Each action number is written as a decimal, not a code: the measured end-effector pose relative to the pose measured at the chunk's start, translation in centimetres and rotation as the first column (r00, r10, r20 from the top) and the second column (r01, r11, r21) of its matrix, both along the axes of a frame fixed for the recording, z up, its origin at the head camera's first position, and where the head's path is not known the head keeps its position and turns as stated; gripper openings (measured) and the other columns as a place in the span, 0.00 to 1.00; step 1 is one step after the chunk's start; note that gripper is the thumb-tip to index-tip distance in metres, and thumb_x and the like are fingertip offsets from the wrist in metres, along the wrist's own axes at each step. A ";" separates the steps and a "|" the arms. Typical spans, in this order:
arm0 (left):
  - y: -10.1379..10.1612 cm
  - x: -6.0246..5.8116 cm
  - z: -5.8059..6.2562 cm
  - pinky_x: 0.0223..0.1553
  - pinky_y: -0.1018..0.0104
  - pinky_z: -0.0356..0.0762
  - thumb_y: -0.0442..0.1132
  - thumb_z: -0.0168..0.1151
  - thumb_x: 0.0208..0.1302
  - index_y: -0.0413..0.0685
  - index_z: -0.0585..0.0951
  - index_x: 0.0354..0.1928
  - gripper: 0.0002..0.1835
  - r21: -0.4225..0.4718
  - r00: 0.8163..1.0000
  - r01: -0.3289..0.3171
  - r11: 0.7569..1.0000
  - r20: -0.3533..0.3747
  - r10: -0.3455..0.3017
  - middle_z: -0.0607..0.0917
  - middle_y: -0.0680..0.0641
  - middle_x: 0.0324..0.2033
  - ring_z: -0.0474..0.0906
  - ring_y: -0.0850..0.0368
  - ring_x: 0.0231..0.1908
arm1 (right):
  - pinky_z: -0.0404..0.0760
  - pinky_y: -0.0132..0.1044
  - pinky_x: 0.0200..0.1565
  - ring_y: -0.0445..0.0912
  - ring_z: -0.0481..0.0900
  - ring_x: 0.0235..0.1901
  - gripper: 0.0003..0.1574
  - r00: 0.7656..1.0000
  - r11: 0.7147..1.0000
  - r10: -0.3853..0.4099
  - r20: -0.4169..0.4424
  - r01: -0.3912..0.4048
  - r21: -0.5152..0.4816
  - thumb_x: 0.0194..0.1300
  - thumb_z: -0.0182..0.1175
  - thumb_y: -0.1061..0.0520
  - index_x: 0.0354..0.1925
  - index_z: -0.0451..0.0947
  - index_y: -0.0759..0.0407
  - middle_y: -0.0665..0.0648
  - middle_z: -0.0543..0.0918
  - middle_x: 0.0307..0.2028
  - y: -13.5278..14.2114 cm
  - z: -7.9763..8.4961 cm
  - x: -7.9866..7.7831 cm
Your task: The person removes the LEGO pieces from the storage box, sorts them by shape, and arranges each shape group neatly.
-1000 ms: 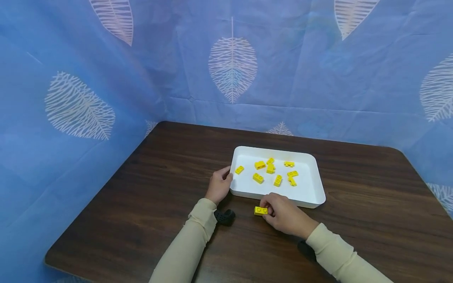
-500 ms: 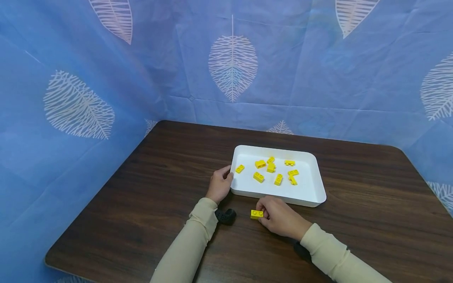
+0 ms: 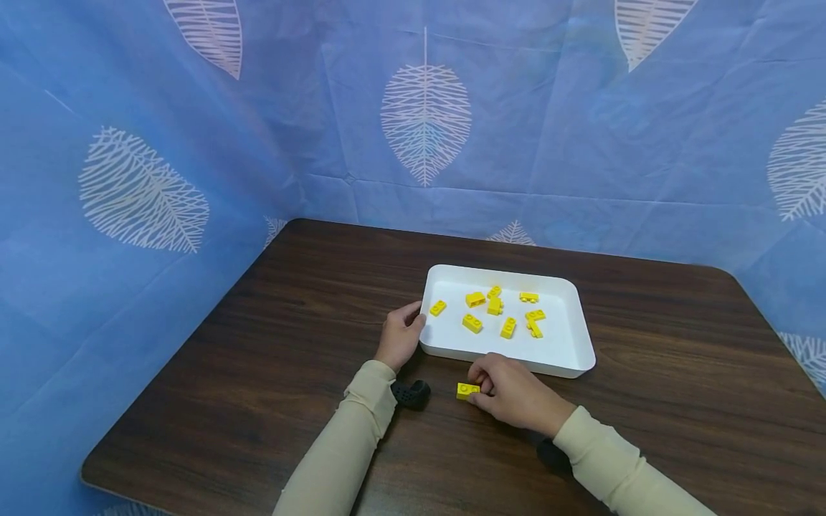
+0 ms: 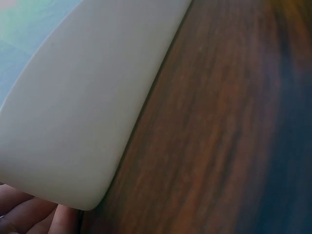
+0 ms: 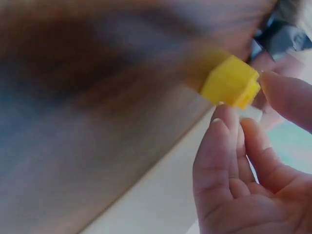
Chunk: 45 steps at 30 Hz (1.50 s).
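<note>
A white tray (image 3: 574, 351) sits on the dark wooden table (image 3: 290, 344) with several small yellow bricks (image 3: 472, 323) scattered in it. My left hand (image 3: 401, 335) grips the tray's near left corner, thumb on the rim; in the left wrist view only the tray's white wall (image 4: 78, 117) and fingertips (image 4: 29, 217) show. My right hand (image 3: 510, 390) pinches a yellow brick (image 3: 467, 390) resting on the table just in front of the tray. In the right wrist view the yellow brick (image 5: 231, 83) sits at the fingertips (image 5: 224, 122).
A black wrist-camera mount (image 3: 410, 394) lies under my left forearm. Blue leaf-patterned cloth (image 3: 419, 122) walls the table at the back and left. Bare wood spreads to the left and right of the tray.
My right hand has slid the yellow brick slightly left and toward me along the table. The left hand has stayed on the tray corner.
</note>
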<state>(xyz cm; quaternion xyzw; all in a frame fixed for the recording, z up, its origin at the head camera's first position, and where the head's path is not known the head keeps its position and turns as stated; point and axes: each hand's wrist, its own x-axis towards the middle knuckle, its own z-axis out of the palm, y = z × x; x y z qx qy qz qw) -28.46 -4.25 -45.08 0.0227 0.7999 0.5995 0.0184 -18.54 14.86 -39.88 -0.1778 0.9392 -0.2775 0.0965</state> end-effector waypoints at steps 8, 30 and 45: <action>-0.1 0.1 -0.2 0.57 0.56 0.73 0.39 0.53 0.68 0.44 0.74 0.61 0.21 0.017 1.000 -0.006 1.000 0.008 0.005 0.77 0.45 0.58 0.73 0.52 0.56 | 0.76 0.27 0.30 0.39 0.72 0.27 0.19 0.996 0.993 -0.057 -0.075 0.048 -0.107 0.57 0.67 0.58 0.46 0.77 0.65 0.51 0.80 0.33 1.2 1.1 -1.0; -0.3 0.2 0.0 0.57 0.56 0.73 0.38 0.53 0.68 0.43 0.74 0.61 0.20 0.044 1.000 0.009 0.999 -0.005 -0.009 0.78 0.45 0.57 0.74 0.52 0.54 | 0.76 0.49 0.51 0.56 0.76 0.52 0.25 0.955 0.956 -0.294 0.043 0.294 -0.002 0.62 0.59 0.56 0.54 0.76 0.68 0.66 0.78 0.54 1.1 1.0 -7.3; -0.1 0.1 0.1 0.57 0.56 0.73 0.39 0.53 0.68 0.43 0.74 0.61 0.20 0.037 1.000 0.010 0.999 -0.001 -0.010 0.78 0.46 0.57 0.74 0.52 0.55 | 0.72 0.38 0.33 0.50 0.72 0.33 0.14 0.935 0.937 -0.349 0.063 0.346 0.052 0.60 0.59 0.56 0.41 0.83 0.65 0.62 0.82 0.34 0.4 -0.1 -8.9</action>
